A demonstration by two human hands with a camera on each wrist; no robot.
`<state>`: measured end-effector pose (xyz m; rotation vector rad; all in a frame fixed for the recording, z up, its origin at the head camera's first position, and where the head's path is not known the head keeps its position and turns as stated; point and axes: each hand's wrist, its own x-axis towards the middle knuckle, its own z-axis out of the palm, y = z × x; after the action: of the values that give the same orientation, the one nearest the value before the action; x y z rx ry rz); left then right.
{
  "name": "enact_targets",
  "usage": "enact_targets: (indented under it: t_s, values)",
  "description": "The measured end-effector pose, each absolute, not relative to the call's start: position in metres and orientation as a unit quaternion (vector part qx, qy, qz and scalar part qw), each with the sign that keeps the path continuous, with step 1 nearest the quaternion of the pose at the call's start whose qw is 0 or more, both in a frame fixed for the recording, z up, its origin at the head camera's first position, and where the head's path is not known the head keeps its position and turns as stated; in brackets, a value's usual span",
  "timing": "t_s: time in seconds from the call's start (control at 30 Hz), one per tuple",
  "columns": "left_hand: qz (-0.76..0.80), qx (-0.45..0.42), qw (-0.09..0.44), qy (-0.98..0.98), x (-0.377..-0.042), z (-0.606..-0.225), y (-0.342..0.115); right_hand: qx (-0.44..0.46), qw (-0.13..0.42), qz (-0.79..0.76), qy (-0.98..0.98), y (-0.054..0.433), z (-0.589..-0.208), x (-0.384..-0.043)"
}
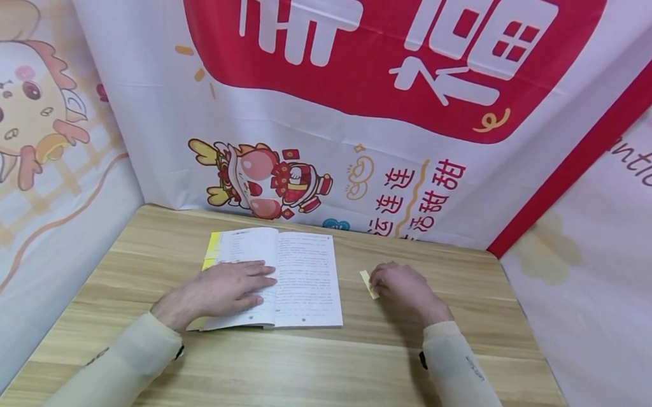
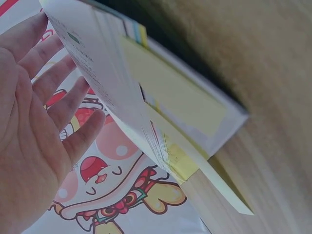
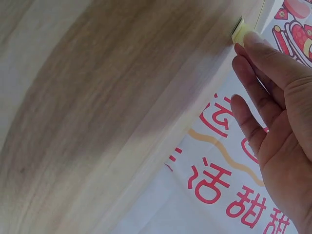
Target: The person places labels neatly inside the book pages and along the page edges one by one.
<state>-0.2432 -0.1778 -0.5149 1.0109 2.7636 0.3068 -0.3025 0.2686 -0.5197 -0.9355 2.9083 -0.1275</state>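
An open book (image 1: pixel 310 279) lies on the wooden table, with printed text on its white pages. My left hand (image 1: pixel 230 290) rests on the left page, fingers spread and fairly straight. Yellow sticky notes (image 2: pixel 173 87) stick out from the book's outer edge in the left wrist view; one strip juts well past it. To the right of the book, my right hand (image 1: pixel 405 289) pinches a small pale yellow sticky note (image 1: pixel 367 282) between thumb and fingertips, close above the table. In the right wrist view the note (image 3: pixel 240 33) shows a dark edge; whether it is one sheet or several I cannot tell.
The wooden table (image 1: pixel 312 381) runs back to a hanging cloth (image 1: pixel 332 127) with red and white lettering and a cartoon figure. Printed cloths also hang at the left (image 1: pixel 14 217) and right (image 1: pixel 603 263) sides.
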Motion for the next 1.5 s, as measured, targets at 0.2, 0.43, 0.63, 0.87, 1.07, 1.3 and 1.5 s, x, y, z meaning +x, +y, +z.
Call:
enact_targets:
  t_s: [0.2, 0.43, 0.63, 0.87, 1.07, 1.3, 1.5]
  values:
    - [0.106, 0.341, 0.091, 0.930, -0.243, -0.516, -0.178, -0.285, 0.056, -0.035, 0.956, 0.267, -0.521, -0.303]
    - [0.104, 0.342, 0.090, 0.930, -0.243, -0.518, -0.179, -0.257, 0.079, -0.054, 0.962, 0.262, -0.521, -0.304]
    - [0.106, 0.339, 0.095, 0.930, -0.243, -0.517, -0.179, -0.224, 0.081, -0.085, 0.967, 0.261, -0.523, -0.306]
    - [0.112, 0.344, 0.090, 0.928, -0.243, -0.517, -0.179, -0.191, 0.099, -0.123, 0.969, 0.258, -0.524, -0.313]
    - [0.111, 0.343, 0.091, 0.928, -0.242, -0.517, -0.179, -0.185, 0.097, -0.146, 0.967, 0.255, -0.527, -0.323]
    - [0.111, 0.346, 0.088, 0.927, -0.243, -0.518, -0.179, -0.154, 0.098, -0.174, 0.968, 0.256, -0.526, -0.327]
    - [0.111, 0.346, 0.087, 0.928, -0.244, -0.517, -0.180, -0.126, 0.119, -0.242, 0.955, 0.257, -0.521, -0.323]
